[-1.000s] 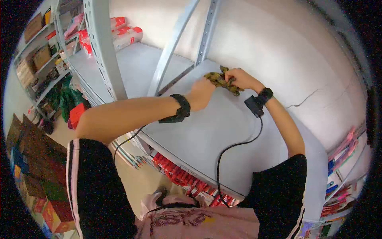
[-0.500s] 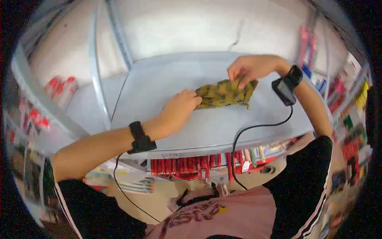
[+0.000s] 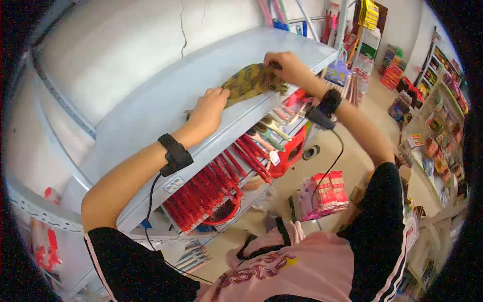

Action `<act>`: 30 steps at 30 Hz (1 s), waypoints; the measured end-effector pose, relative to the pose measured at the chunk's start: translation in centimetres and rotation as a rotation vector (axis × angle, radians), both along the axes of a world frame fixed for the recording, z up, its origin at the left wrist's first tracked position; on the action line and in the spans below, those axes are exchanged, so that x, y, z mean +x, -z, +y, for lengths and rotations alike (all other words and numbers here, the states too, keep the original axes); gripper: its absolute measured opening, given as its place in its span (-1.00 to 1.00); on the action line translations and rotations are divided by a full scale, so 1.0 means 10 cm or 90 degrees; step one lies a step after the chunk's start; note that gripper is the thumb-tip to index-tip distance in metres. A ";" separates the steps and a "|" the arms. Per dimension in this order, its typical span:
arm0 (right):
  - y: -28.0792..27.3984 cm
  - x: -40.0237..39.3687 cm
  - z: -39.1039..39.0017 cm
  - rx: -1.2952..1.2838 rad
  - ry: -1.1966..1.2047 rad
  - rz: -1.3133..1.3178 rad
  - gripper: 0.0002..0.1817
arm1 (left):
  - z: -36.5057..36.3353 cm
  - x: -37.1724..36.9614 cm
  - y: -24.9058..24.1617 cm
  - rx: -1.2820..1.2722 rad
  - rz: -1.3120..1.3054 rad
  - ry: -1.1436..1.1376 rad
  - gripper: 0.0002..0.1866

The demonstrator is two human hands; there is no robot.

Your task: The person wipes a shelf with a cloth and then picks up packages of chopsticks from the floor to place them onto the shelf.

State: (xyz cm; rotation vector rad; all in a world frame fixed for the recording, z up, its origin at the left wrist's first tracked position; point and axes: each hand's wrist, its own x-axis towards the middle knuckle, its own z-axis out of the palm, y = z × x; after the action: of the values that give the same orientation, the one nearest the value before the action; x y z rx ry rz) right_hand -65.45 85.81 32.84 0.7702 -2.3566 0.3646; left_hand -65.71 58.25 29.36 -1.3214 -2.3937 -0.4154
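Observation:
A yellow-green cloth [image 3: 246,84] with a dark checked pattern lies stretched and crumpled along the pale grey shelf [image 3: 146,105]. My left hand [image 3: 209,106] is closed over its left end, and a small dark bit shows beyond the fingers. At the far right end, my right hand [image 3: 288,68] has its fingers bent down and closed on the cloth; the fingertips are partly hidden. Each wrist wears a black strap with a cable, and the right one carries a dark box [image 3: 320,119].
Below the shelf top, red-handled goods [image 3: 201,194] hang in a row beside pastel-handled tools [image 3: 274,132]. Red and pink packages [image 3: 327,194] stand on the floor. Metal uprights [image 3: 63,95] rise at the left, and stocked racks [image 3: 437,131] line the right.
My view has swung to the right, bringing the aisle and racks into sight. My right hand has come down from just above the cloth onto its right end; my left hand keeps its hold.

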 end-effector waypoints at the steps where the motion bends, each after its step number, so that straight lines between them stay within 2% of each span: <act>1: 0.10 0.11 -0.01 -0.002 -0.006 0.009 -0.80 | 0.04 0.02 -0.02 0.001 0.001 0.004 -0.70; 2: 0.19 0.18 0.01 -0.004 0.029 -0.090 -0.80 | 0.06 0.03 -0.06 -0.014 -0.014 -0.009 -0.71; 3: 0.26 0.23 0.00 -0.004 0.026 -0.087 -0.80 | 0.04 0.04 -0.06 -0.027 -0.030 -0.024 -0.72; 5: 0.35 0.26 0.07 -0.039 -0.091 -0.071 -0.77 | 0.03 0.04 -0.07 -0.009 -0.026 -0.012 -0.72; 7: 0.41 0.24 0.22 -0.043 -0.111 -0.097 -0.76 | 0.05 0.06 -0.05 0.011 -0.026 0.005 -0.72; 9: 0.40 0.22 0.32 -0.112 -0.139 -0.171 -0.74 | 0.12 0.07 -0.11 -0.067 -0.072 -0.062 -0.74; 12: 0.35 0.11 0.33 -0.058 -0.147 -0.160 -0.73 | 0.25 0.03 -0.15 -0.076 -0.131 -0.077 -0.79; 16: 0.34 -0.16 0.36 0.000 -0.147 -0.130 -0.75 | 0.55 -0.13 -0.09 -0.125 -0.106 -0.116 -0.75; 19: 0.35 -0.53 0.36 0.043 -0.119 -0.130 -0.80 | 0.78 -0.48 -0.03 -0.103 -0.066 -0.139 -0.67; 20: 0.34 -0.67 0.37 0.044 -0.124 -0.129 -0.80 | 0.87 -0.67 -0.07 -0.167 -0.102 -0.155 -0.62; 22: 0.41 -0.96 0.36 0.052 -0.173 0.004 -0.89 | 0.99 -0.94 0.02 -0.240 -0.141 -0.175 -0.57; 24: 0.45 -1.19 0.31 0.019 -0.138 0.027 -0.89 | 1.06 -1.19 0.07 -0.217 -0.018 -0.153 -0.53; 25: 0.44 -1.29 0.27 -0.011 -0.097 0.047 -0.89 | 1.10 -1.31 0.05 -0.225 -0.013 -0.154 -0.53; 27: 0.31 -1.48 0.25 0.026 -0.089 0.060 -0.88 | 1.18 -1.62 0.00 -0.353 -0.032 -0.178 -0.52; 28: 0.25 -1.57 0.23 0.066 -0.046 0.010 -0.88 | 1.18 -1.88 0.04 -0.356 -0.026 -0.177 -0.52; 29: 0.20 -1.64 0.21 0.106 -0.003 -0.042 -0.88 | 1.16 -2.14 0.07 -0.373 -0.090 -0.175 -0.58; 30: 0.19 -1.71 0.20 0.052 -0.002 -0.044 -0.86 | 1.14 -2.34 0.09 -0.391 -0.157 -0.172 -0.64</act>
State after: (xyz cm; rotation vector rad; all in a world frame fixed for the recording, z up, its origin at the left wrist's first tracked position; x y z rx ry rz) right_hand -82.56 87.82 30.93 0.8110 -2.4485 0.3016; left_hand -89.08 69.65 28.43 -1.1871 -3.0017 0.2766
